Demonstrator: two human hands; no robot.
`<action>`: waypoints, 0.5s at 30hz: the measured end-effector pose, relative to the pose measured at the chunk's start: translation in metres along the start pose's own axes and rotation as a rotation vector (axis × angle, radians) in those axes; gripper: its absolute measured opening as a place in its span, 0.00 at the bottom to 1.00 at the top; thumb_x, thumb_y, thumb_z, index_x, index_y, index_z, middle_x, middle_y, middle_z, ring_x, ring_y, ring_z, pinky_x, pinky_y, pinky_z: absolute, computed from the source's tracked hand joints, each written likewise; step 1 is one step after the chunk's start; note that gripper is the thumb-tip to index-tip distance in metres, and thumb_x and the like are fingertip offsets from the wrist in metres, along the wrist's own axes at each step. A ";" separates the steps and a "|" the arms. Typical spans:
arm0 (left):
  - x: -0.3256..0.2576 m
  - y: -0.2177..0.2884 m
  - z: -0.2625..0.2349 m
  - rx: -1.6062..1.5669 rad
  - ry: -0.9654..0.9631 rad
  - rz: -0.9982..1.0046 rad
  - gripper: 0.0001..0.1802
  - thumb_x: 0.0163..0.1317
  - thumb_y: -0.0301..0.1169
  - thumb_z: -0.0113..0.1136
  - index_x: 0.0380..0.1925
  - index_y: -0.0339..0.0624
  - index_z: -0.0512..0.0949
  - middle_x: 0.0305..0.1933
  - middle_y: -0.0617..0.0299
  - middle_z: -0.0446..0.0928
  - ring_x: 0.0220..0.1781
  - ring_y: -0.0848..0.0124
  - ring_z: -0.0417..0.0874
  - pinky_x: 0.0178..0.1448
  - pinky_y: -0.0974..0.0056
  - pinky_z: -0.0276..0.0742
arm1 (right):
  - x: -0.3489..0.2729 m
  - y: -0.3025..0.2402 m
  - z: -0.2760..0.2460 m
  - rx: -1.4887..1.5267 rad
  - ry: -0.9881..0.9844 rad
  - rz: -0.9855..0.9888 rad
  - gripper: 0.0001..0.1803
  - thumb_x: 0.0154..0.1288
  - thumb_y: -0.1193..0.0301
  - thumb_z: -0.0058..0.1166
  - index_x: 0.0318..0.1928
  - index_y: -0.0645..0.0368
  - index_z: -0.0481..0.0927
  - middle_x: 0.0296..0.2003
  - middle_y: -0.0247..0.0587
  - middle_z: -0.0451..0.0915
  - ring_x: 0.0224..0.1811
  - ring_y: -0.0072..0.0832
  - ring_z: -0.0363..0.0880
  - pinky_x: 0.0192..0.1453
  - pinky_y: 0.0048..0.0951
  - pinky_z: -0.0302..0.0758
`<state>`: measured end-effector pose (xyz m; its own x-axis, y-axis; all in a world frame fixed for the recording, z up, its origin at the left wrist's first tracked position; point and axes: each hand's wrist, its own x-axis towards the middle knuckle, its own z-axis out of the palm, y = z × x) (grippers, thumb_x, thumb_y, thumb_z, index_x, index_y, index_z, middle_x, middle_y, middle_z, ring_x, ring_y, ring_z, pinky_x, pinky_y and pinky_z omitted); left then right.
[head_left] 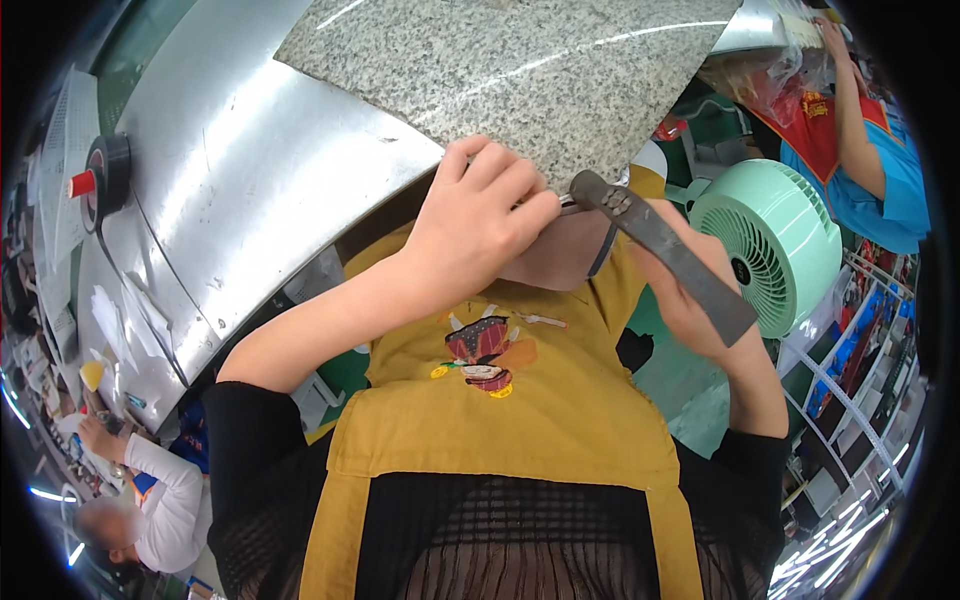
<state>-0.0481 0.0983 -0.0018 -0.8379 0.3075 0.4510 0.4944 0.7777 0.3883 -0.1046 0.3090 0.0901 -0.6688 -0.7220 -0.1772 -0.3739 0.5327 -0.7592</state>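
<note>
My right hand (690,280) is closed round a hammer whose dark metal head (665,240) slants across in front of it. The handle is hidden behind the head and my fingers. At the near edge of a speckled granite slab (520,80), the hammer's rounded end is close to a flat brownish-pink piece (560,250) with a dark edge strip. I cannot tell whether they touch. My left hand (490,215) grips the piece from the left, its fingers bent at the slab's edge. Part of the piece is hidden under that hand.
The slab lies on a shiny metal table (250,180). A black round object with a red centre (83,184) and a cable sits at the left. To my right stands a mint-green fan (770,245), with a wire rack below. Other people work at far right and lower left.
</note>
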 end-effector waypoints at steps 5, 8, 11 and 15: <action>0.002 0.005 -0.004 0.069 -0.002 0.055 0.11 0.44 0.25 0.62 0.30 0.47 0.75 0.33 0.67 0.72 0.41 0.66 0.73 0.51 0.59 0.67 | 0.000 0.001 0.007 -0.069 0.038 -0.116 0.12 0.67 0.75 0.46 0.50 0.64 0.70 0.25 0.47 0.71 0.24 0.41 0.71 0.31 0.29 0.68; 0.005 -0.001 -0.002 -0.021 -0.040 0.004 0.10 0.46 0.25 0.61 0.29 0.47 0.74 0.32 0.67 0.72 0.40 0.66 0.72 0.50 0.60 0.67 | 0.002 0.005 0.007 -0.076 -0.025 -0.095 0.11 0.67 0.76 0.49 0.49 0.65 0.71 0.25 0.43 0.69 0.21 0.28 0.65 0.31 0.26 0.67; 0.011 -0.005 -0.006 -0.180 -0.096 -0.068 0.08 0.48 0.25 0.61 0.29 0.47 0.74 0.31 0.65 0.71 0.39 0.66 0.71 0.48 0.61 0.65 | -0.001 -0.006 -0.002 0.039 0.020 -0.047 0.15 0.66 0.76 0.50 0.52 0.65 0.71 0.36 0.51 0.76 0.34 0.44 0.78 0.38 0.30 0.74; 0.018 -0.001 -0.005 -0.170 -0.071 -0.096 0.08 0.48 0.25 0.62 0.28 0.48 0.75 0.31 0.66 0.71 0.39 0.66 0.71 0.49 0.61 0.65 | -0.008 0.003 -0.009 0.109 0.128 0.001 0.14 0.66 0.76 0.50 0.52 0.62 0.71 0.34 0.47 0.75 0.32 0.37 0.77 0.38 0.28 0.73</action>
<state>-0.0623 0.0997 0.0099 -0.8943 0.2786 0.3502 0.4382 0.7035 0.5595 -0.1055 0.3204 0.0951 -0.7482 -0.6555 -0.1022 -0.3057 0.4773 -0.8239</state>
